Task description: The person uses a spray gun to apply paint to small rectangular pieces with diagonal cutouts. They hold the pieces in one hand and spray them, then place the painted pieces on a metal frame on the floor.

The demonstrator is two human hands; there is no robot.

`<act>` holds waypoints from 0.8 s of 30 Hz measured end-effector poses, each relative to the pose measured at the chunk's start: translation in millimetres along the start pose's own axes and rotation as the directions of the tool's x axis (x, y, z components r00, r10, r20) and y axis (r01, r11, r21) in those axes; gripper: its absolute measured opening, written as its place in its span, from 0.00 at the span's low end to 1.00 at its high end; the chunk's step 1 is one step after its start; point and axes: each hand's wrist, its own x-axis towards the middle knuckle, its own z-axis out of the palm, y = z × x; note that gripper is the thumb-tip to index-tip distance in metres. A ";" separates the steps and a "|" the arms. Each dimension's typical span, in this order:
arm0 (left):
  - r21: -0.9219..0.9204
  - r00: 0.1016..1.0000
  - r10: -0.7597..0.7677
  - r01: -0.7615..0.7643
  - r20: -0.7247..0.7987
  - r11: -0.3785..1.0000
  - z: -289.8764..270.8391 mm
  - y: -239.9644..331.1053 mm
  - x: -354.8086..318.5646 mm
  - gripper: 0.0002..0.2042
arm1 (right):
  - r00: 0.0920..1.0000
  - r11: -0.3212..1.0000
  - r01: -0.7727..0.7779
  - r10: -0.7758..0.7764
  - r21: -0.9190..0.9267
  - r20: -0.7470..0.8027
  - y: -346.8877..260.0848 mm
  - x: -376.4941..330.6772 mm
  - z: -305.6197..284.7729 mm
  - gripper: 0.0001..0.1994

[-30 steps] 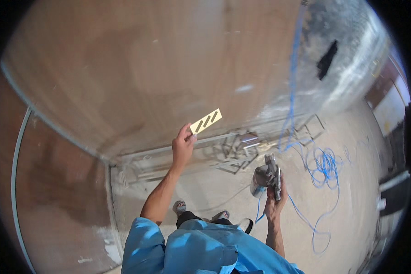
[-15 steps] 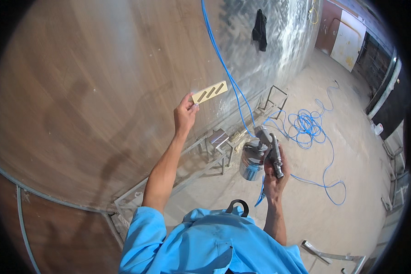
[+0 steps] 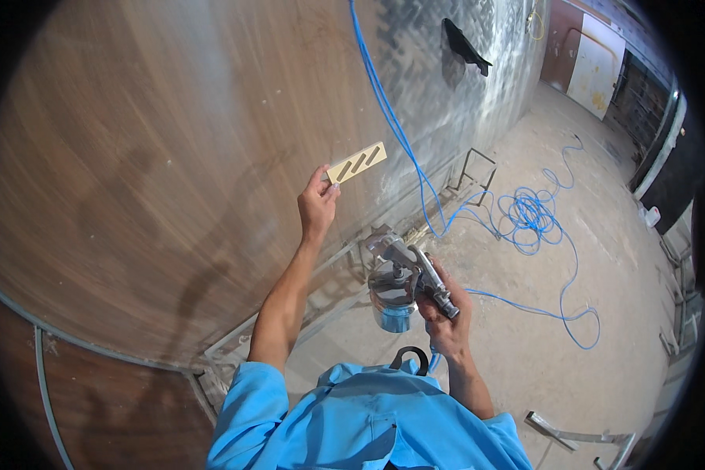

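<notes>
My left hand (image 3: 318, 205) pinches one end of a flat, pale yellow stencil (image 3: 358, 162) with slanted slots cut through it. It is held up close to the large brown wood-grain panel (image 3: 211, 117); whether it touches the panel I cannot tell. In front of my body my right hand (image 3: 449, 313) is wrapped round the handle of a metal spray gun (image 3: 415, 270). A cup (image 3: 392, 298) hangs below the gun, bluish toward its bottom, and the nozzle end points up and left toward the panel.
A blue hose (image 3: 529, 215) lies in loops on the concrete floor (image 3: 525, 345), and blue lines hang down the panel. A black cloth (image 3: 466, 48) is on the shiny metal part. Small metal frames (image 3: 476, 178) stand along its foot; metal bars (image 3: 580, 439) lie at lower right.
The spray gun in my right hand has moved left and slightly down, turning its nozzle toward the panel. My left hand and the stencil have barely shifted. The black cloth has swung to the right.
</notes>
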 end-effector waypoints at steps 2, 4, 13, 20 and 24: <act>-0.004 0.999 0.015 -0.015 -0.052 1.000 -5.3 -2.8 -2.1 0.22 | 1.000 1.000 -0.001 0.001 0.006 -0.003 2.8 0.2 6.8 0.25; -0.002 0.997 -0.018 0.018 -0.077 1.000 -11.9 -6.0 -4.4 0.22 | 1.000 1.000 -0.017 0.017 -0.007 -0.021 4.7 -0.9 9.7 0.26; 0.004 0.996 -0.026 0.026 -0.089 1.000 -35.8 -22.5 -10.7 0.22 | 0.964 0.981 0.155 -0.176 -0.119 -0.199 15.4 5.1 17.4 0.28; -0.022 0.996 -0.014 0.012 -0.091 1.000 -40.7 -24.7 -7.4 0.22 | 0.967 0.964 0.121 -0.168 -0.235 -0.190 17.5 14.2 14.8 0.30; 0.014 0.996 0.005 -0.004 -0.089 1.000 -40.1 -24.7 -3.2 0.22 | 0.991 0.994 0.068 -0.077 -0.084 -0.110 9.4 18.3 20.5 0.28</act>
